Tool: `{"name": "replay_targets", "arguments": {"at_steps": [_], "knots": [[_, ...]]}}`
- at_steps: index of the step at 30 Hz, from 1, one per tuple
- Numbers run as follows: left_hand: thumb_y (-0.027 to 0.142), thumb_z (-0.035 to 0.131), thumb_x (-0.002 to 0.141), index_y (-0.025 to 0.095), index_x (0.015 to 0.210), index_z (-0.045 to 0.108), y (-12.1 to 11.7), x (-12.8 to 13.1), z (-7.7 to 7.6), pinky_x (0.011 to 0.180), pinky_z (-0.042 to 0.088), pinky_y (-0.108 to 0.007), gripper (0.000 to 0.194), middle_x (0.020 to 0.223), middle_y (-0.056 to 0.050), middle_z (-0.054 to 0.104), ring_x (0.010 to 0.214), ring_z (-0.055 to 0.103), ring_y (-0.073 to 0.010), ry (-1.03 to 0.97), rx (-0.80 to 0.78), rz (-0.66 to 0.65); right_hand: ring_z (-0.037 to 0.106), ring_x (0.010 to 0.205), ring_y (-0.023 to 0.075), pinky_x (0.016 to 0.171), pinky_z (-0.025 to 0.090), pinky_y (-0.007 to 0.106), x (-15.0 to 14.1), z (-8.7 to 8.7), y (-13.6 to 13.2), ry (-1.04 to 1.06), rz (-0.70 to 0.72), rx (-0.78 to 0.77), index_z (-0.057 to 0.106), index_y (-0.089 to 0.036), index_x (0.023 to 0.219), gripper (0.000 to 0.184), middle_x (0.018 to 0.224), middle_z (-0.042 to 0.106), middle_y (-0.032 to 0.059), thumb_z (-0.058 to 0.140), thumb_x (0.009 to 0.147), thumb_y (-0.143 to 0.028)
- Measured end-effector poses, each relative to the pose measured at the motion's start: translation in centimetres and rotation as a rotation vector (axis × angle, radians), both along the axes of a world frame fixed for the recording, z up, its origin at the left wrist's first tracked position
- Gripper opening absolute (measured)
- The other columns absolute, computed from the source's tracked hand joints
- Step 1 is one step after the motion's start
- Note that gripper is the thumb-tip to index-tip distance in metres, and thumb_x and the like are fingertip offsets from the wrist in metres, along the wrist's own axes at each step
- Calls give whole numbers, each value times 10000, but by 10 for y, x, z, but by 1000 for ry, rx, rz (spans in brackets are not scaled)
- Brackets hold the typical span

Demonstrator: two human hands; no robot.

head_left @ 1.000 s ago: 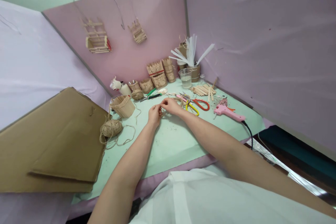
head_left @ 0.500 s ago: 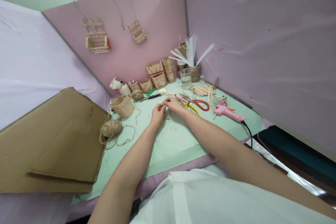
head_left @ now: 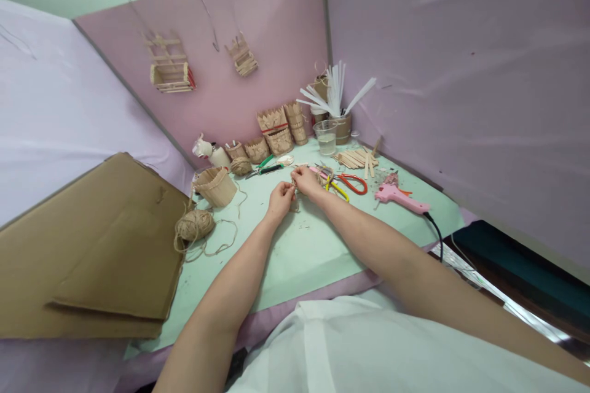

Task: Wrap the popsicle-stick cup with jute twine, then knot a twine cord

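Note:
My left hand [head_left: 281, 199] and my right hand [head_left: 306, 181] meet over the middle of the table, fingertips pinched close together. Between them is a short piece of jute twine [head_left: 294, 206], mostly covered by the fingers; a bit of it hangs just below. Right of my right hand lie scissors with red handles [head_left: 353, 183] and a yellow-handled pair [head_left: 338, 191], with some loose twine among them. Just behind the hands rest pliers with green and black grips [head_left: 271, 168].
At left are a ball of twine [head_left: 195, 225], a craft-stick basket [head_left: 216, 188] and cardboard sheets [head_left: 110, 245]. Toward the right lie craft sticks [head_left: 354, 158] and a pink glue gun [head_left: 402, 196] with its cord. A plastic cup of liquid [head_left: 327, 139] stands at the back.
Both hands have shifted slightly to the right, still pinched together. More of the twine shows beneath the fingers; the things on the table have stayed put.

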State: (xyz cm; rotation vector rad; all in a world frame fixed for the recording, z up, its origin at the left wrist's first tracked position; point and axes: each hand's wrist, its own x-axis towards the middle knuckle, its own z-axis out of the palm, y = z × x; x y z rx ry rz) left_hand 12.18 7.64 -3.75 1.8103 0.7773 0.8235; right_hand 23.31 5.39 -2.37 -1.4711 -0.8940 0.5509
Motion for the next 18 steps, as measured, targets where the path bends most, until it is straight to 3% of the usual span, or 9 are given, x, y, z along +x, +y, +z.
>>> {"name": "replay_targets", "arguments": {"at_steps": [11, 18], "knots": [[294, 587, 733, 168, 718, 500, -13, 10, 12, 466, 242, -202, 154, 471, 50, 483, 416, 358, -63, -55, -134, -50, 462, 556, 123, 563, 369, 236, 8, -8, 8, 156, -161, 26, 478, -212, 678, 87, 591, 494, -39, 468, 745, -267], [305, 596, 736, 164, 723, 514, -16, 6, 18, 459, 236, -201, 163, 480, 44, 496, 411, 346, -57, -61, -142, -30, 358, 436, 77, 456, 294, 190, 10, -7, 9, 260, -29, 80, 441, -210, 650, 139, 503, 404, -77, 509, 743, -288]]}}
